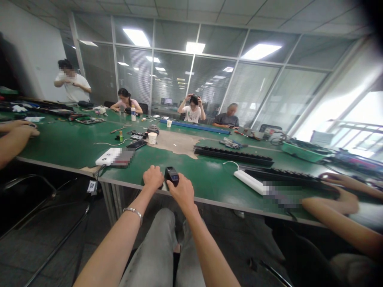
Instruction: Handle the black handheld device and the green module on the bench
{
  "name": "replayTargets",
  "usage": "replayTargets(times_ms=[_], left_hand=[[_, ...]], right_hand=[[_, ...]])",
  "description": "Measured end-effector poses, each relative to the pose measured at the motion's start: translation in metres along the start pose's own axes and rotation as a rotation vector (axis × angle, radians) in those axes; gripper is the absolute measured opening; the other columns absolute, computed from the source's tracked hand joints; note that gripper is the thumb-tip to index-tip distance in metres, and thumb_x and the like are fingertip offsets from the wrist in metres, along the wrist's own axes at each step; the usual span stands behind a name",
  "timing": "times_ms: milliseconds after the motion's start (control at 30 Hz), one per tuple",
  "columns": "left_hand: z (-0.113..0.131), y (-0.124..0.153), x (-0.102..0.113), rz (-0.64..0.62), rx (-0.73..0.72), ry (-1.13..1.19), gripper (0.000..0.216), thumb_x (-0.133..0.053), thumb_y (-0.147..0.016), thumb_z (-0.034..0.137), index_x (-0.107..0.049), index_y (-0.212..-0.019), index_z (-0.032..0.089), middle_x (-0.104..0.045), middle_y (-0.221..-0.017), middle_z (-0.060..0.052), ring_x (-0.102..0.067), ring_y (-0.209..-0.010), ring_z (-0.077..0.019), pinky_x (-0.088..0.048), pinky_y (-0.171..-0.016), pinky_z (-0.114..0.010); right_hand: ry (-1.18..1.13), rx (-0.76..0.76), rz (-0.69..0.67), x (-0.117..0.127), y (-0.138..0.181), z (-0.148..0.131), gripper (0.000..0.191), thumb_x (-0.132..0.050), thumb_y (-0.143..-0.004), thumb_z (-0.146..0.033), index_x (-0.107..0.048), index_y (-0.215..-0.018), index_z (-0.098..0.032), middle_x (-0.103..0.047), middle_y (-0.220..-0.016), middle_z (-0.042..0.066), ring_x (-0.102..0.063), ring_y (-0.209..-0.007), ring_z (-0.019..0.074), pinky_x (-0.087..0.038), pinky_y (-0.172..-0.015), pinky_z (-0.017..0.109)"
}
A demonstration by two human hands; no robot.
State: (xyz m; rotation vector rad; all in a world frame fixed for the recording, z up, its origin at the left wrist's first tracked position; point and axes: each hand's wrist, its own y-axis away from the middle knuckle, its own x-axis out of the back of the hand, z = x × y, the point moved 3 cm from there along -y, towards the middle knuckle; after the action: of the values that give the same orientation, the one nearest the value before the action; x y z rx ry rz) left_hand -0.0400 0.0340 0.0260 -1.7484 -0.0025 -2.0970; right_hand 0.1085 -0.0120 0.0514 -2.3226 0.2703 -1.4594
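Note:
My right hand [183, 190] is wrapped around a small black box-shaped device [171, 174] at the table's front edge. The device stands upright, with a dark glossy face and a pale mark on its top; its exact kind is not clear. Just left of it, my left hand [153, 178] rests on the table edge with its fingers curled in. A dark bit shows beside that hand, but what its fingers hold, if anything, is hidden. Both hands touch the green table [209, 181].
A white power bank [108, 156], a phone [137, 144] and a paper cup [152, 138] stand ahead to the left. Black slotted rails [233, 155] and a white power strip [249, 182] lie right. Co-workers' arms [332, 199] reach in from both sides; several people sit or stand opposite.

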Motion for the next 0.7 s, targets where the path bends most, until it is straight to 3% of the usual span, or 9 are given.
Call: replayTargets(times_ms=[100, 200, 367, 567, 700], left_hand=[[0.002, 0.004, 0.0, 0.058, -0.003, 0.006, 0.033, -0.038, -0.092, 0.034, -0.061, -0.109, 0.017, -0.056, -0.112, -0.014, -0.059, -0.101, -0.0245, -0.043, -0.084, -0.034], [0.002, 0.009, 0.001, 0.11, -0.003, 0.029, 0.033, -0.037, -0.093, 0.035, -0.061, -0.107, 0.017, -0.057, -0.11, -0.014, -0.057, -0.101, -0.0247, -0.041, -0.084, -0.035], [0.002, 0.012, 0.004, 0.101, 0.017, 0.052, 0.031, -0.04, -0.091, 0.037, -0.064, -0.1, 0.019, -0.058, -0.104, -0.012, -0.057, -0.098, -0.0238, -0.04, -0.083, -0.034], [0.005, 0.013, 0.005, 0.097, 0.032, 0.063, 0.032, -0.04, -0.092, 0.037, -0.064, -0.101, 0.018, -0.059, -0.105, -0.013, -0.056, -0.1, -0.0234, -0.039, -0.084, -0.034], [0.006, 0.014, 0.005, 0.105, 0.026, 0.06, 0.033, -0.04, -0.092, 0.039, -0.065, -0.099, 0.018, -0.059, -0.105, -0.012, -0.056, -0.099, -0.0229, -0.039, -0.083, -0.033]], right_hand=[[-0.013, 0.009, 0.015, -0.001, -0.002, 0.001, 0.043, -0.059, -0.083, -0.049, -0.057, -0.111, -0.016, -0.068, -0.101, 0.012, -0.062, -0.097, 0.0249, -0.041, -0.079, 0.029], [-0.036, 0.001, -0.015, -0.003, -0.002, 0.003, 0.034, -0.059, -0.084, -0.044, -0.058, -0.107, -0.018, -0.069, -0.096, 0.009, -0.063, -0.091, 0.0232, -0.04, -0.074, 0.027], [-0.087, -0.01, 0.015, 0.001, -0.003, 0.001, 0.027, -0.057, -0.086, -0.043, -0.058, -0.1, -0.02, -0.069, -0.092, 0.007, -0.064, -0.088, 0.0214, -0.039, -0.072, 0.026], [-0.17, -0.025, 0.114, 0.022, -0.018, -0.002, 0.039, -0.056, -0.085, -0.046, -0.058, -0.113, -0.018, -0.069, -0.097, 0.009, -0.064, -0.091, 0.0226, -0.042, -0.076, 0.027], [-0.264, -0.045, 0.198, 0.033, -0.029, 0.021, 0.046, -0.054, -0.086, -0.045, -0.056, -0.123, -0.018, -0.069, -0.106, 0.01, -0.063, -0.099, 0.022, -0.043, -0.085, 0.028]])
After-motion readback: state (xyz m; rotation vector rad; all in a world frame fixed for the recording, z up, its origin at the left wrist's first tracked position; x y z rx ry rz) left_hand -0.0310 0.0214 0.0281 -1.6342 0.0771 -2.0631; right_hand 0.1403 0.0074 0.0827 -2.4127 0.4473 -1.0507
